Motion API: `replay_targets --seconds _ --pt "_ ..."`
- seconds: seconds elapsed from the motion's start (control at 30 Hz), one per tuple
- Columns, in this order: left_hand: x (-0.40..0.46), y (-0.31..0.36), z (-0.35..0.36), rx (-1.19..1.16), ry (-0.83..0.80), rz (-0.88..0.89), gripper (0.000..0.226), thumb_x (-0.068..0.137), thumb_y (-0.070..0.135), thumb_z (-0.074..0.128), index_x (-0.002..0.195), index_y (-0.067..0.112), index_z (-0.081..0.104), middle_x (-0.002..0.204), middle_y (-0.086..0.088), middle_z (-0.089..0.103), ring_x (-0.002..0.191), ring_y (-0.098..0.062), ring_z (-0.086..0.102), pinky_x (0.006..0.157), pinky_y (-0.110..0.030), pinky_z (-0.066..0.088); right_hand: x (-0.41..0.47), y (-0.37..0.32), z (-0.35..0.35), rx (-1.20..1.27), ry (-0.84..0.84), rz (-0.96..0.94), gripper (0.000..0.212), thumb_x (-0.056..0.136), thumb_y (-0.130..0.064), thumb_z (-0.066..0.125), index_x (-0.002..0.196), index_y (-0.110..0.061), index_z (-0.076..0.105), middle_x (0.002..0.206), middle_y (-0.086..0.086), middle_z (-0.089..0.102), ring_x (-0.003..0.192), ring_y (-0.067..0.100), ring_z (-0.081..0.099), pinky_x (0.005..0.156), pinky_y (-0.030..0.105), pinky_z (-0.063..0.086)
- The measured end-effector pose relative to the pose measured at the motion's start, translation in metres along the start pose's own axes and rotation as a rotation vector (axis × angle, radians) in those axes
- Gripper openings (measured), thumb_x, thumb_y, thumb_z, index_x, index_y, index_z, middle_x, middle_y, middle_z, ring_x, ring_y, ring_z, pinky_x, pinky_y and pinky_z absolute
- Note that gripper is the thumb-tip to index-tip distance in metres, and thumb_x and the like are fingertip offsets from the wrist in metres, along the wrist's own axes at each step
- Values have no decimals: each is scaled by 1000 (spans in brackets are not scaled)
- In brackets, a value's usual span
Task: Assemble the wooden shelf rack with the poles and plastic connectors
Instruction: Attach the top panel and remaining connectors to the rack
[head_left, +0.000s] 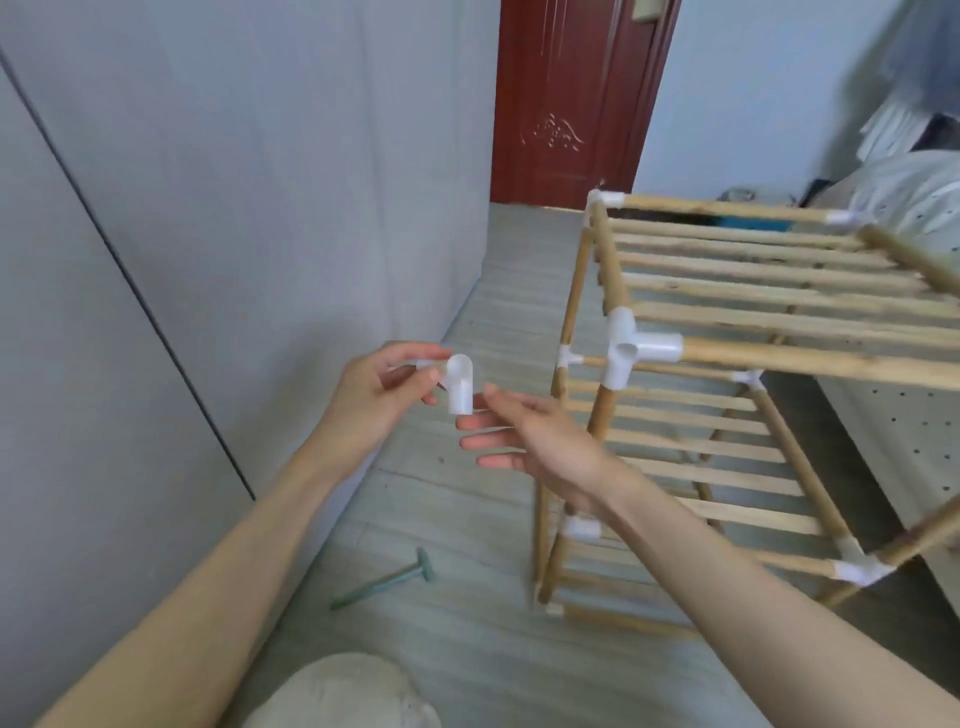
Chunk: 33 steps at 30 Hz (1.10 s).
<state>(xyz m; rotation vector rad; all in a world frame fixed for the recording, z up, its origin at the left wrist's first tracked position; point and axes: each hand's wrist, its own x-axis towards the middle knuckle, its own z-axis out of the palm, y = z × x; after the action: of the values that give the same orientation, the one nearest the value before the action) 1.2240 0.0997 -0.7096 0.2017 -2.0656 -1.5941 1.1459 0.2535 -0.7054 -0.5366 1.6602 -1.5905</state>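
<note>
My left hand (384, 387) pinches a white plastic elbow connector (459, 384) between thumb and fingers, in mid-air left of the rack. Just below and right of the connector my right hand (524, 436) is held with its fingers straight, their tips near the connector's lower end. The wooden shelf rack (753, 332) stands on the floor at the right, with slatted tiers joined by white connectors. At its near top corner a white three-way connector (631, 347) caps an upright pole (602, 410), with one socket facing me.
A green hammer-like tool (387, 579) lies on the grey plank floor (467, 649) in front of me. A grey wardrobe wall (208, 208) runs along the left. A dark red door (571, 104) is at the back. A bed (914, 197) sits behind the rack at right.
</note>
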Motion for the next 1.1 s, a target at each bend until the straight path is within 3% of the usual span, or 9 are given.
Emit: replay_targets --seconds 0.13,0.27,0.4,0.5,0.63,0.77,0.87,0.93,1.1 --pt "-1 71 25 -28 -87 176 26 87 -6 56 92 19 65 85 14 69 79 1 62 76 -12 47 -48 -47 -22 -2 -15 -150 19 96 -23 48 93 -13 65 86 3 67 73 8 65 58 14 48" --pt "1 117 63 -50 -159 284 27 86 -8 56 90 17 65 98 5 67 93 1 63 82 -15 47 -93 -70 -57 22 56 -302 12 93 -13 54 96 -12 65 84 0 65 74 6 60 60 16 45" --pt "4 140 115 -47 -219 331 28 86 -5 58 89 21 67 101 5 69 98 -9 64 88 -25 50 -130 -81 -99 60 93 -419 18 91 -2 52 105 -6 62 83 4 64 70 7 59 61 19 41" --pt "10 150 151 -45 -271 354 30 87 -2 60 95 26 67 104 8 70 100 -8 65 87 -25 51 -148 -79 -127 22 177 -464 18 90 2 53 104 -4 62 80 6 62 62 5 56 60 17 42" --pt "17 146 198 -19 -265 362 43 90 -2 54 115 33 49 114 12 61 104 -2 60 91 -17 45 -158 -69 -160 3 361 -509 27 88 -1 57 112 -14 61 78 7 54 58 10 47 57 18 42" --pt "19 124 231 421 -317 380 46 94 23 52 137 29 36 127 6 54 114 -6 52 100 -29 43 -167 -59 -193 -120 612 -546 35 91 -9 56 118 -31 58 85 3 55 67 9 51 63 21 46" --pt "16 109 245 894 -396 622 53 94 38 49 143 29 32 138 6 48 125 -13 47 104 -32 35 -179 -53 -217 -9 787 -604 31 91 -8 55 110 -32 62 91 3 62 78 11 58 61 18 48" --pt "19 107 246 932 -355 711 45 95 33 48 139 29 40 131 6 54 119 -14 51 100 -30 38 -188 -47 -230 6 897 -632 31 90 -6 56 107 -32 61 87 0 60 77 10 58 60 15 49" --pt "26 101 232 919 -332 696 41 93 28 50 134 32 48 115 8 61 105 -16 59 88 -36 45 -204 -35 -247 -130 1087 -621 29 90 -11 56 112 -29 61 80 -9 55 73 11 56 62 10 47"
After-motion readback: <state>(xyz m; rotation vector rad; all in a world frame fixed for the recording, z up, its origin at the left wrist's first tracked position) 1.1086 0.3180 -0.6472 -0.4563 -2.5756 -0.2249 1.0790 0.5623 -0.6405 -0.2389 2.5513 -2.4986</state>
